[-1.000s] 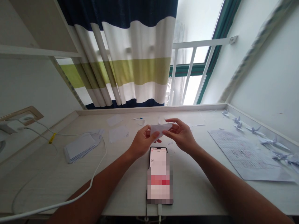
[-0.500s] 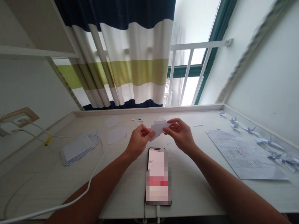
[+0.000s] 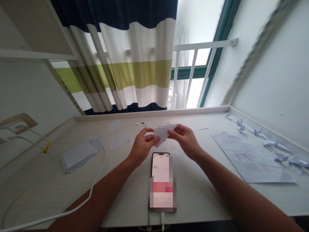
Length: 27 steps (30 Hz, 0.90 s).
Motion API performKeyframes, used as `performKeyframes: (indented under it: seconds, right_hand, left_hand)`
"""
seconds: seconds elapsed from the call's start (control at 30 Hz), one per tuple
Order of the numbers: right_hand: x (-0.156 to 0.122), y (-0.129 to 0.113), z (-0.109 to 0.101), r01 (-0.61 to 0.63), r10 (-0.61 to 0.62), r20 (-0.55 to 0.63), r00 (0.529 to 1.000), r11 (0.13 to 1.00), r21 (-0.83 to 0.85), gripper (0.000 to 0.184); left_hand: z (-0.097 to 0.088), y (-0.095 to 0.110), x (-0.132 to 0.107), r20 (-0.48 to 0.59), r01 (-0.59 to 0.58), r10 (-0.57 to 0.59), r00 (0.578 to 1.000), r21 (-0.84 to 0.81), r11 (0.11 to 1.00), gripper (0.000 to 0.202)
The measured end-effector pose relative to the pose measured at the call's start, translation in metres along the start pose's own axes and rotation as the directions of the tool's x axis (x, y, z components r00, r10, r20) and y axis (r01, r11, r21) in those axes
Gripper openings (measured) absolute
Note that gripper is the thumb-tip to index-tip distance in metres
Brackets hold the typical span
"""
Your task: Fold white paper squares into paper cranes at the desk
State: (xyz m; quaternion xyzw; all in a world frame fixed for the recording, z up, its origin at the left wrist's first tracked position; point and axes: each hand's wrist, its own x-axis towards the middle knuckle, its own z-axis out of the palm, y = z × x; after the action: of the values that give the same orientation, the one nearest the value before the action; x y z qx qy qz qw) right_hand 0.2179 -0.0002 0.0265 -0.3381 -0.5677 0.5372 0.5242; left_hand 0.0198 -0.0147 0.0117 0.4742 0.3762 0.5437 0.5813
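Head view, centre frame: the left hand and the right hand each pinch one small folded white paper, held above one black smartphone that reaches the near edge of the pale wooden desk. One white paper stack lies left and one printed sheet right, with bare desk between them.

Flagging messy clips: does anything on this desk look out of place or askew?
Nothing spilled or damaged. Paper slips lie scattered beyond the folded paper, the paper stack is fanned unevenly, and a white cable drapes over the left forearm.
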Motion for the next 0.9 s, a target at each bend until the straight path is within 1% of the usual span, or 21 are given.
performKeyframes:
  seconds: [0.07,0.13,0.27,0.37,0.47,0.57,0.63,0.77,0.9]
  right_hand:
    - [-0.0003,0.0,0.0004,0.0,0.0,-0.011,1.0,1.0,0.011,0.037]
    - [-0.0005,0.0008,0.0007,-0.007,0.007,-0.017,1.0,1.0,0.007,0.037]
    - [-0.0003,0.0052,0.0012,-0.031,0.031,0.01,0.999,0.999,0.023,0.038]
    - [-0.0003,0.0081,0.0014,-0.023,0.023,0.016,1.0,0.999,0.039,0.036]
    - [-0.001,0.0073,0.0018,-0.023,0.022,0.022,1.0,0.999,0.04,0.035]
    - [-0.0015,0.0046,0.0022,-0.039,0.039,0.003,0.999,0.999,0.031,0.036]
    - [-0.0013,0.0033,0.002,-0.031,0.031,-0.007,0.999,0.999,0.024,0.036]
    - [-0.0004,0.0025,0.0012,0.01,-0.01,0.012,1.0,1.0,-0.01,0.036]
    - [-0.0006,0.0033,0.0022,0.011,-0.011,0.007,1.0,1.0,-0.009,0.032]
  left_hand:
    - [-0.0005,0.0004,0.0,0.016,0.012,-0.012,1.0,0.017,1.0,0.058]
    - [-0.0011,0.0,-0.0004,0.037,0.012,-0.014,0.999,0.034,0.999,0.057]
    - [-0.0017,-0.001,-0.0018,0.068,-0.039,0.035,0.997,0.073,0.997,0.045]
    - [-0.0014,0.0,-0.0027,0.058,-0.066,0.059,0.997,0.119,0.991,0.04]
    - [-0.0005,0.0021,-0.0031,0.042,-0.076,0.07,0.997,0.153,0.985,0.038]
    - [0.0005,0.0034,-0.003,0.034,-0.078,0.073,0.997,0.18,0.981,0.039]
    - [0.0005,0.003,-0.0025,0.034,-0.078,0.073,0.997,0.188,0.979,0.04]
    - [-0.0008,0.001,-0.0011,0.035,-0.077,0.072,0.997,0.188,0.979,0.04]
    - [-0.0003,0.0016,-0.0021,0.058,-0.075,0.065,0.996,0.206,0.976,0.038]
